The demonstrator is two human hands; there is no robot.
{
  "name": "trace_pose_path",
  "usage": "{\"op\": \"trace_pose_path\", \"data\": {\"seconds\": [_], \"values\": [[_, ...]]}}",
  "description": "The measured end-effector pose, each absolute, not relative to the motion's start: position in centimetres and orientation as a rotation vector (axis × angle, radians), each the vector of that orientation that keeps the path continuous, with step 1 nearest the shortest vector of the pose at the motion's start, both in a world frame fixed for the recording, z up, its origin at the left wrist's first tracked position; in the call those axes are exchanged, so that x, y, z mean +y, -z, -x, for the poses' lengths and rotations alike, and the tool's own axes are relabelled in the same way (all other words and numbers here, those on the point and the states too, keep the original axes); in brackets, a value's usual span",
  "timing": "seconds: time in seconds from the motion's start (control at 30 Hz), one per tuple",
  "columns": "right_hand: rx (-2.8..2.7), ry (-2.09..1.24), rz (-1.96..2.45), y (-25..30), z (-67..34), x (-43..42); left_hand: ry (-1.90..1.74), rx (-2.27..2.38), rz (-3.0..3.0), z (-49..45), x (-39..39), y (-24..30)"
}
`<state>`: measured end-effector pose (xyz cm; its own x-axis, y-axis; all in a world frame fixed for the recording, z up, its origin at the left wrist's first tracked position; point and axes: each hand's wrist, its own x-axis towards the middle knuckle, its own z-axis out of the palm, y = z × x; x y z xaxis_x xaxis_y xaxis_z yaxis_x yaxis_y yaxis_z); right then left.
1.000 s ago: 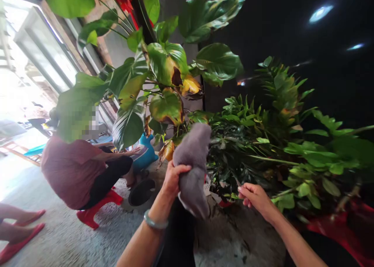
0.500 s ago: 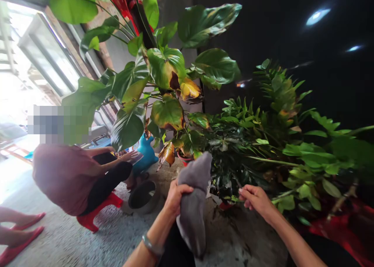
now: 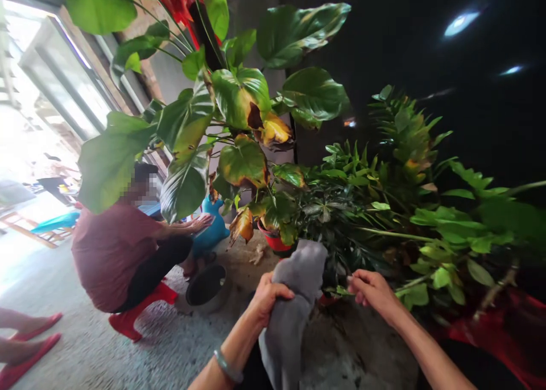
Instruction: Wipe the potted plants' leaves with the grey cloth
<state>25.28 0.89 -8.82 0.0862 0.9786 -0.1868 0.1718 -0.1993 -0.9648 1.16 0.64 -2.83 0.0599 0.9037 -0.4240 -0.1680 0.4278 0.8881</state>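
My left hand [image 3: 267, 301] is closed around a grey cloth [image 3: 294, 305] that hangs down in front of me. The cloth's upper end lies against the dark lower leaves of a bushy green plant [image 3: 384, 208]. My right hand [image 3: 372, 290] pinches a small leaf at that plant's lower edge, fingers curled. A silver bangle [image 3: 226, 366] sits on my left wrist. Behind the cloth stands a tall plant with big green and yellowing leaves [image 3: 243, 123] in a small red pot [image 3: 275, 242].
At the left a person in a dark red top [image 3: 115, 253] squats on a low red stool [image 3: 136, 310], one hand on a blue toy animal [image 3: 211, 231]. A dark round bowl [image 3: 206, 285] lies on the concrete floor. Red slippers [image 3: 25, 344] show at far left.
My left hand has lowered the grey cloth and shifted it right, from high against the leaves to the plant's base. The right hand has hardly moved. The squatting person straightened a little.
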Motion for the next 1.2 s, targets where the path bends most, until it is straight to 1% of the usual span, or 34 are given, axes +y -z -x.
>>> {"op": "trace_pose_path", "data": {"seconds": [0.17,0.23,0.33,0.43,0.5,0.6,0.73,0.8,0.87,0.97,1.07,1.13,1.2], "values": [[-1.175,-1.202,1.519,8.6,-25.0,0.9,-1.467,1.150,-0.685,-0.8,4.0,-2.9],[-1.180,-1.196,1.513,8.6,-24.8,1.0,-1.518,1.098,-0.732,-1.6,5.3,-3.5],[-1.195,-1.184,1.509,8.7,-24.6,1.1,-1.313,1.164,-0.813,-2.8,5.0,-1.2],[-1.211,-1.176,1.516,8.7,-24.9,1.1,-0.997,1.228,-0.832,-2.7,2.4,2.4],[-1.217,-1.172,1.516,8.7,-25.1,0.9,-0.900,1.212,-0.783,-1.9,0.7,3.4],[-1.218,-1.165,1.499,8.6,-25.4,0.8,-1.044,1.222,-0.670,-0.5,0.4,1.8],[-1.216,-1.159,1.490,8.6,-25.1,0.8,-1.404,1.123,-0.697,-0.6,3.7,-2.4],[-1.216,-1.146,1.498,8.6,-24.8,0.9,-1.478,1.054,-0.758,-1.7,5.3,-3.1],[-1.222,-1.127,1.507,8.6,-24.6,1.0,-1.407,1.063,-0.804,-2.8,5.8,-2.2],[-1.248,-1.097,1.518,8.3,-24.8,0.9,-1.108,1.157,-0.843,-3.4,4.4,1.1],[-1.277,-1.075,1.531,8.0,-25.4,0.7,-0.846,1.149,-0.813,-2.1,1.6,3.8],[-1.287,-1.074,1.536,7.9,-25.7,0.6,-0.838,1.123,-0.742,-0.7,0.4,3.8],[-1.289,-1.076,1.537,8.0,-25.9,0.6,-0.956,1.122,-0.669,0.2,0.3,2.2]]}}
